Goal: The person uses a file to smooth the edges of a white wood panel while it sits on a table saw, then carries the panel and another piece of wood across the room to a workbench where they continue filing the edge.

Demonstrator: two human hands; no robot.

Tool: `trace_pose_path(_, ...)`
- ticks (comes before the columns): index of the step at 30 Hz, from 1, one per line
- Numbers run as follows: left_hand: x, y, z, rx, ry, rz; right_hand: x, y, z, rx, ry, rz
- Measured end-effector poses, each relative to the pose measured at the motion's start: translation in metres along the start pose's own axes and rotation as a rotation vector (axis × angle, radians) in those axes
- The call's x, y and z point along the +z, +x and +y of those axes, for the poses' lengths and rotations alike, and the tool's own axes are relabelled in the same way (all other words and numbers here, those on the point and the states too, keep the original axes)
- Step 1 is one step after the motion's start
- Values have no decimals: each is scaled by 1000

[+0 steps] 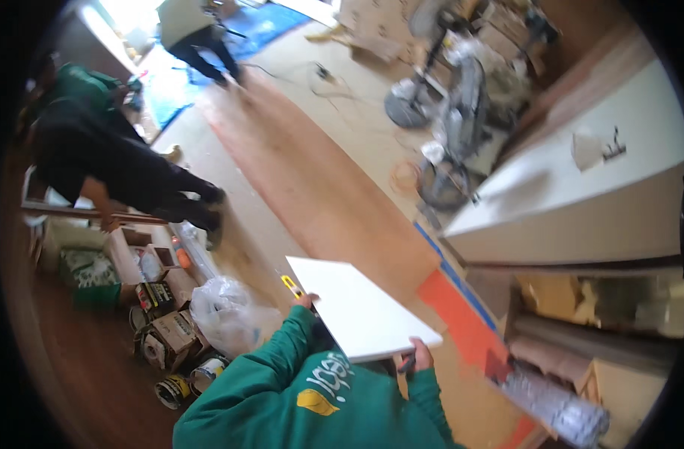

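A flat white board (358,308) is held in front of my green sweatshirt, one hand at each side edge. My left hand (305,301) grips its left edge together with a yellow utility knife (291,287), which sticks out beyond the board with its tip pointing away from me. At the near right corner, my right hand (420,356) has its thumb on top of the board. A dark and red hand tool (407,363), too blurred to name exactly, is also in that hand. Brown floor paper (342,191) lies below and ahead.
One person in green (84,129) bends at the left; another (190,33) stands by a blue tarp (269,25). Paint cans (172,391), boxes (173,331) and a plastic bag (224,314) line the left. Vacuum equipment (465,106), a cord and a white counter (588,151) are right.
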State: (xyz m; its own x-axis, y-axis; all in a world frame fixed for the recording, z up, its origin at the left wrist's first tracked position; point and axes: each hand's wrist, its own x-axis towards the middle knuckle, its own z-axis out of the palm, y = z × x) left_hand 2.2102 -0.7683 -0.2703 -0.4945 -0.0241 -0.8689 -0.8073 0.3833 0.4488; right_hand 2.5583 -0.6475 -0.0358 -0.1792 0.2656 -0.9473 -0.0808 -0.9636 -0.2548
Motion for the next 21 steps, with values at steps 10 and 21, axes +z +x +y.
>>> trace_pose_path(10, 36, -37, -15, -214, -156, -234, -18, 22, -9, -141, -43, 398)
trace_pose_path(21, 30, -111, -77, -6, 23, -681, -99, 56, -43, -264, -15, 300)
